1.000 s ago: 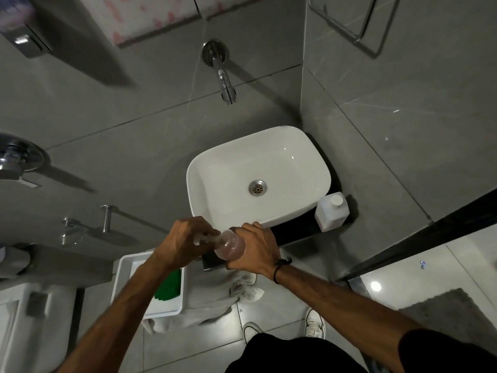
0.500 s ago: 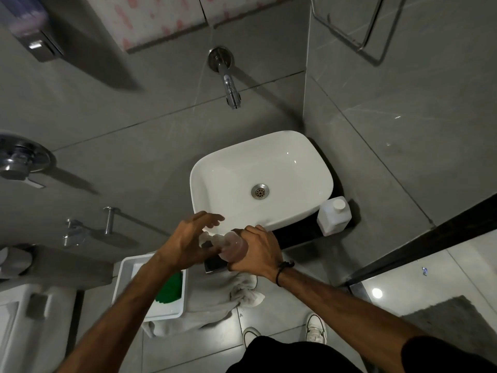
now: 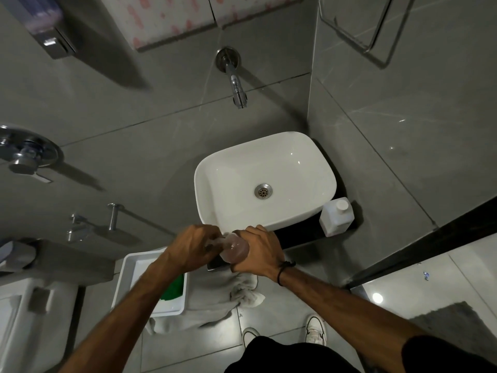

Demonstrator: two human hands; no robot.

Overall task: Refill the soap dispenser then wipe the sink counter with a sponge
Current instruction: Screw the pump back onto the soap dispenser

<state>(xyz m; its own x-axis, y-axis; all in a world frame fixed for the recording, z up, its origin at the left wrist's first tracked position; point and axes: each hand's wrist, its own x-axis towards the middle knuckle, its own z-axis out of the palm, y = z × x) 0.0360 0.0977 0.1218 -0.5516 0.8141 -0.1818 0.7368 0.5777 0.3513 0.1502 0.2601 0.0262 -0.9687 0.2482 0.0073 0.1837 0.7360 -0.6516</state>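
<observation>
I hold a clear soap dispenser bottle [image 3: 236, 251] with pinkish liquid just in front of the white sink basin [image 3: 215, 200]. My right hand [image 3: 262, 250] is wrapped around the bottle's body. My left hand [image 3: 193, 247] is closed over its top, where a pale pump cap shows between the fingers. A white refill bottle [image 3: 336, 216] with a white cap stands on the dark counter [image 3: 298, 236] to the right of the basin. A green sponge [image 3: 174, 289] lies in a white tray [image 3: 126, 281] at lower left, partly hidden by my left forearm.
A wall tap [image 3: 236, 87] juts out above the basin. A crumpled white cloth [image 3: 242, 292] hangs below the counter edge. A toilet cistern [image 3: 32, 319] stands at far left, and a wall-mounted dispenser [image 3: 45, 25] is at top left. Grey tiled walls close in on both sides.
My left hand's fingers lifted open off the bottle top half a second ago and have now closed over it again. The right hand has kept its hold on the bottle.
</observation>
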